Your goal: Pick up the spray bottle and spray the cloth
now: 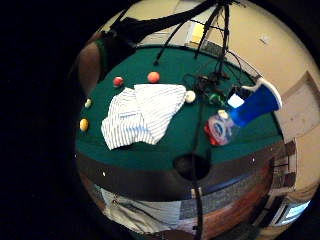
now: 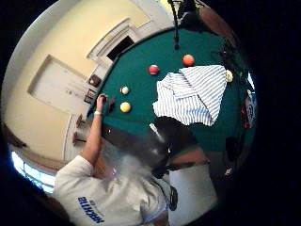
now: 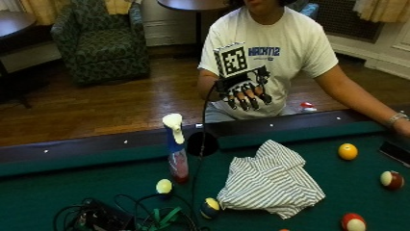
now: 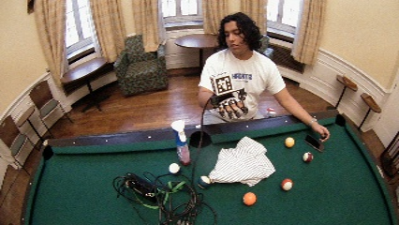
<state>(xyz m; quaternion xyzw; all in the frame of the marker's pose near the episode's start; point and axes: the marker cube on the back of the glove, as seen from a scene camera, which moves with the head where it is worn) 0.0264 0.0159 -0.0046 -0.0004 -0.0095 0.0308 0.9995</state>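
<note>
A spray bottle [image 3: 175, 147] with a pale trigger head, blue neck and pinkish body stands upright on the green pool table [image 3: 51, 192], close to the near rail; it also shows in the little finger side palm view [image 1: 245, 112]. A white-and-blue striped cloth [image 3: 272, 180] lies crumpled on the felt to its right, also seen from the palm [image 1: 142, 115] [image 2: 193, 94]. My gloved right hand [image 3: 245, 94] hangs in the air above the rail, in front of my chest, fingers loosely curled and holding nothing. It is well apart from both bottle and cloth.
Billiard balls lie around the cloth: a yellow ball [image 3: 348, 151], red-and-white ball [image 3: 390, 179], pale ball [image 3: 164, 186] by the bottle. A tangle of black cables [image 3: 121, 216] covers the felt near the bottle. A side pocket [image 3: 202, 143] sits beside the bottle. My bare left hand [image 3: 400, 126] rests on the far rail.
</note>
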